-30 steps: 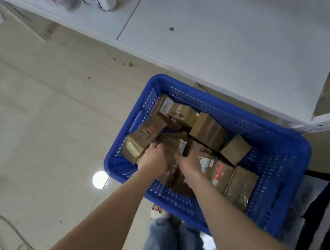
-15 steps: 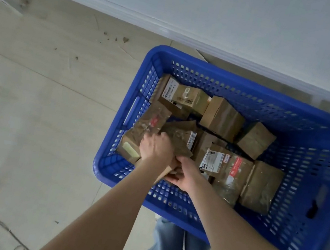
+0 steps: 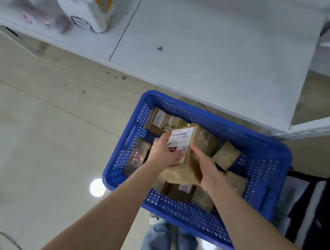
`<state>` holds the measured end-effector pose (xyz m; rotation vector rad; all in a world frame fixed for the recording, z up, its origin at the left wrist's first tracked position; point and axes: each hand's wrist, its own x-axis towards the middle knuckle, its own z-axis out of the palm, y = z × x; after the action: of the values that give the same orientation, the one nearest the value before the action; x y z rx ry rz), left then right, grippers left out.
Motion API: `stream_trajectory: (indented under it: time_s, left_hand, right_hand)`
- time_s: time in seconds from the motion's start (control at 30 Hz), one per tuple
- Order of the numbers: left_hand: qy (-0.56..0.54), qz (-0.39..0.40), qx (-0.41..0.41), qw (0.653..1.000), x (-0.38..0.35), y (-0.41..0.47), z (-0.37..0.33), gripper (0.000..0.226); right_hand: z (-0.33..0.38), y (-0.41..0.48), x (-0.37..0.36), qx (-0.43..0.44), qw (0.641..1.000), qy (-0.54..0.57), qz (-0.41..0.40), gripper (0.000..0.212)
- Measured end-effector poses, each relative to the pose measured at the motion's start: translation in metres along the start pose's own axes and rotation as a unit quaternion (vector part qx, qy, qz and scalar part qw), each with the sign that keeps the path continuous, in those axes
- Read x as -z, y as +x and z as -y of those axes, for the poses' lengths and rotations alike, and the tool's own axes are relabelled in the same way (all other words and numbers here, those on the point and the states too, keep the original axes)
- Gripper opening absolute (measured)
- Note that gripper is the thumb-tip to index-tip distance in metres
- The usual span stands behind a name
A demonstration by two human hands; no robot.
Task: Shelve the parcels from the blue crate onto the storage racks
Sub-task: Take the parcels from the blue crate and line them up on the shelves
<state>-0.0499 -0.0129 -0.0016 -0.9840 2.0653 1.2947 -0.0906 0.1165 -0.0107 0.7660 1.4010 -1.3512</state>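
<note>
Half a second ago both hands were down among the boxes. Now the brown parcel (image 3: 181, 138) is raised over the blue crate (image 3: 206, 110) (picked, not yet shelved). The left hand (image 3: 164, 151) grips its left edge and the right hand (image 3: 203, 166) clasps its right side, short of the rack shelf (image 3: 216, 46).

both hands (image 3: 164, 150) gripping labelled brown parcel (image 3: 189, 157), above blue crate (image 3: 265, 148)

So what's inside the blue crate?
Several brown parcels: a labelled box at the far left, a small box on the right. The left hand and right hand hold a paper parcel over them, hiding the middle of the blue crate.
</note>
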Motion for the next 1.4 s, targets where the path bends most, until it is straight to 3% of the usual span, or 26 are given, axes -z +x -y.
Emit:
stream_trajectory:
  time_s: [0.1, 0.2, 0.27, 0.37, 0.43, 0.53, 0.67, 0.8, 1.1, 1.4]
  left_hand:
    - [-0.036, 0.006, 0.008, 0.999, 0.021, -0.027, -0.028, 0.094]
    - [-0.172, 0.000, 0.058, 0.983, 0.048, -0.059, -0.056, 0.112]
    - [-0.251, 0.029, 0.084, 0.964, 0.068, -0.084, -0.076, 0.081]
    - [-0.260, 0.079, 0.074, 0.960, 0.095, -0.115, -0.107, 0.057]
    - [-0.262, 0.088, 0.040, 0.960, 0.107, -0.132, -0.126, 0.050]
    - [-0.256, 0.073, -0.018, 0.964, 0.124, -0.156, -0.153, 0.059]
    - [-0.268, 0.040, -0.057, 0.961, 0.142, -0.186, -0.186, 0.060]
    - [-0.244, 0.026, -0.089, 0.965, 0.158, -0.212, -0.208, 0.058]
    - [-0.193, -0.040, -0.123, 0.973, 0.177, -0.255, -0.232, 0.039]
    - [-0.153, -0.069, -0.174, 0.970, 0.193, -0.287, -0.262, 0.039]
  right_hand:
    - [0.026, -0.042, -0.002, 0.000, 1.000, -0.004, -0.009, 0.112]
    - [0.051, -0.086, -0.006, 0.037, 0.998, 0.040, 0.014, 0.073]
    - [0.066, -0.119, -0.007, 0.067, 0.993, 0.083, 0.048, 0.048]
    - [0.088, -0.158, -0.005, 0.098, 0.980, 0.147, 0.092, 0.038]
    - [0.100, -0.180, -0.002, 0.117, 0.973, 0.164, 0.112, 0.035]
    - [0.120, -0.215, 0.002, 0.137, 0.972, 0.141, 0.127, 0.028]
    - [0.143, -0.252, 0.001, 0.163, 0.977, 0.038, 0.132, 0.040]
    - [0.161, -0.283, -0.007, 0.226, 0.968, 0.016, 0.104, 0.041]
    - [0.171, -0.330, -0.026, 0.264, 0.961, 0.022, 0.083, 0.066]
    - [0.188, -0.367, -0.030, 0.316, 0.945, 0.043, 0.076, 0.064]
